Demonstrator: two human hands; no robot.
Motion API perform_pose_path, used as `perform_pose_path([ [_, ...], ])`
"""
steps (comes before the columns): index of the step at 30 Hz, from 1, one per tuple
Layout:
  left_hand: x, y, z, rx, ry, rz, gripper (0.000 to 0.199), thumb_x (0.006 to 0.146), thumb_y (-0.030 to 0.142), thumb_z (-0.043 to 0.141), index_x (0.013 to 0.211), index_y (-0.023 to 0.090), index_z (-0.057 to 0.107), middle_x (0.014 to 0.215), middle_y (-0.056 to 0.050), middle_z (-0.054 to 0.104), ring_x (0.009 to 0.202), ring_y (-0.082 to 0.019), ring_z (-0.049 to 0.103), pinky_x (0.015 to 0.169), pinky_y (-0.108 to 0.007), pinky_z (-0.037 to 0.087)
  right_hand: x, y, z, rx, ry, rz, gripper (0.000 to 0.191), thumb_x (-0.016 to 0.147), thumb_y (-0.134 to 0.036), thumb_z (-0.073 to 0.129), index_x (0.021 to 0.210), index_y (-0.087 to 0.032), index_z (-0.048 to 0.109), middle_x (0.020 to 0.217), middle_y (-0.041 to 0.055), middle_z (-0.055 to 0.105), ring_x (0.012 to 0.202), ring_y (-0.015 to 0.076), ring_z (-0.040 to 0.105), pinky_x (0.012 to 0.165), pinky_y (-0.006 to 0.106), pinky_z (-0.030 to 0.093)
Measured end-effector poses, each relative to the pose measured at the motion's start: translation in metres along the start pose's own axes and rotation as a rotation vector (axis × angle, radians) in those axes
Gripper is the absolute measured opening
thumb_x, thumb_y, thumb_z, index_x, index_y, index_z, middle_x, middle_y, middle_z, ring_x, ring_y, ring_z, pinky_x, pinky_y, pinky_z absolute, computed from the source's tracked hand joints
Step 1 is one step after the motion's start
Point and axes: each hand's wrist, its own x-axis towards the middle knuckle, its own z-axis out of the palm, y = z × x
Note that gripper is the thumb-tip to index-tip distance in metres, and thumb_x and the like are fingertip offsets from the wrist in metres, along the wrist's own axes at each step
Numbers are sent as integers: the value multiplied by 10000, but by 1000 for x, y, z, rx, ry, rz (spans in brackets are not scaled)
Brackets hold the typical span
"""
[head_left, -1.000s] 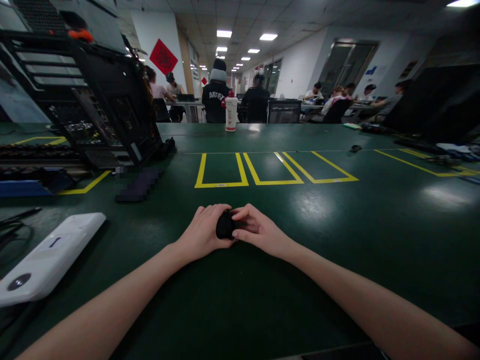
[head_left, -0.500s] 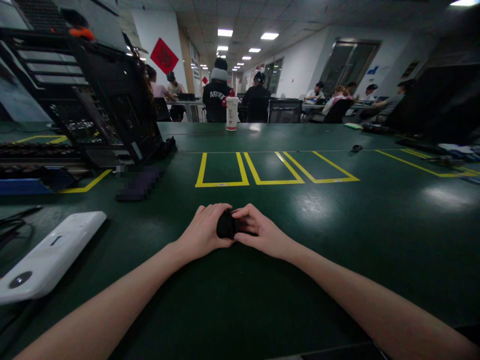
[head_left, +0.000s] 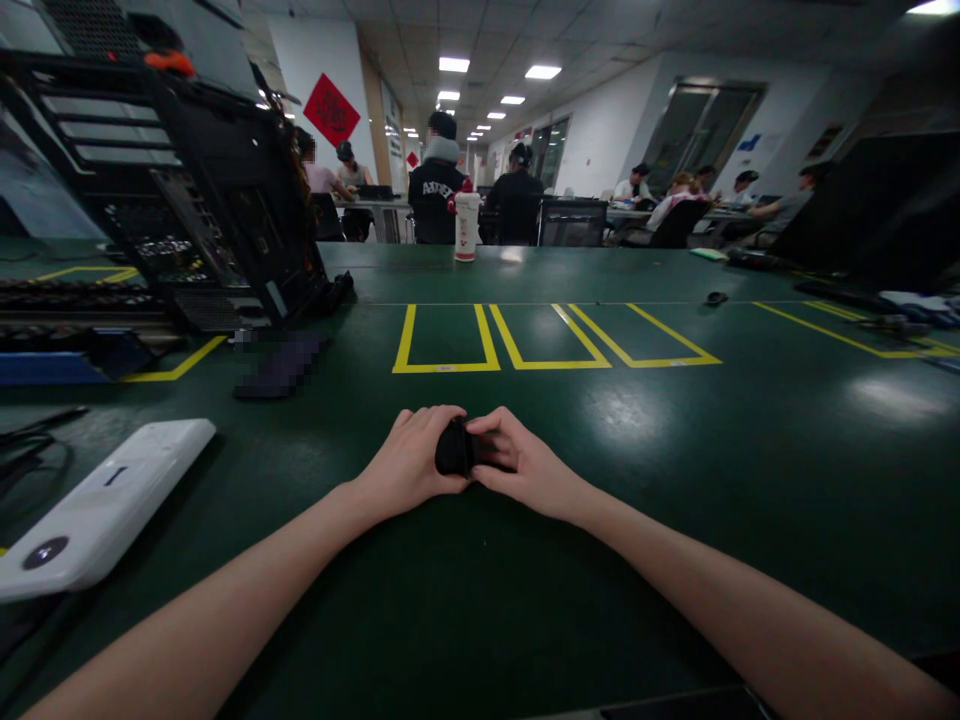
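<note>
A small black object (head_left: 453, 449) is held between both hands at the middle of the green table (head_left: 480, 610). My left hand (head_left: 409, 458) wraps round its left side, thumb below and fingers above. From the right, my right hand (head_left: 521, 462) grips its edge with thumb and fingertips. The fingers hide part of the object, and I cannot make out exactly what it is.
Yellow tape outlines (head_left: 446, 369) lie beyond the hands. A white device (head_left: 112, 500) and dark cables are at left, near an open black computer case (head_left: 247, 210). A white cup (head_left: 466, 228) stands at the back; people sit beyond.
The whole view has shifted very slightly. Both hands keep the same hold on the black object.
</note>
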Motion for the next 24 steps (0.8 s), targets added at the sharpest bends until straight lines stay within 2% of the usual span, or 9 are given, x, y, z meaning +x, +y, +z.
perform_pose_path([
  [7, 1, 4, -4, -12, 5, -12, 533, 677, 340, 641, 1130, 215, 390, 1067, -62, 541, 962, -248, 521, 788, -369, 355, 3, 2, 1, -50, 76, -29, 196, 776, -193, 554, 957, -214, 481, 1059, 19, 472, 1041, 170, 521, 884, 367, 471],
  [13, 0, 3, -2, 3, 0, -2, 529, 683, 344, 637, 1129, 205, 389, 1054, -63, 540, 954, -241, 517, 776, -360, 354, 3, 2, -1, -52, 52, 3, 337, 776, -181, 556, 1083, -226, 426, 1120, 43, 475, 1070, 179, 505, 921, 394, 438],
  [18, 1, -2, 4, 27, 29, -9, 582, 636, 327, 670, 1129, 212, 383, 1066, -64, 535, 964, -252, 511, 788, -368, 339, 1, 4, -3, 4, -9, -13, 366, 738, -134, 595, 1052, -226, 430, 1105, 25, 469, 1087, 168, 498, 951, 384, 417],
  [20, 1, -2, 4, 20, 29, -10, 585, 638, 326, 668, 1133, 215, 378, 1065, -63, 535, 966, -252, 511, 789, -368, 340, 0, 3, -3, 8, -13, -20, 322, 747, -145, 587, 1024, -225, 443, 1080, 16, 473, 1050, 159, 521, 930, 377, 439],
  [24, 1, -1, 3, -2, 26, -2, 558, 662, 352, 655, 1131, 221, 382, 1051, -51, 539, 953, -242, 518, 785, -363, 350, 2, 2, -1, -38, 59, -27, 169, 787, -208, 544, 947, -217, 491, 1046, 18, 474, 1002, 165, 538, 863, 362, 485],
])
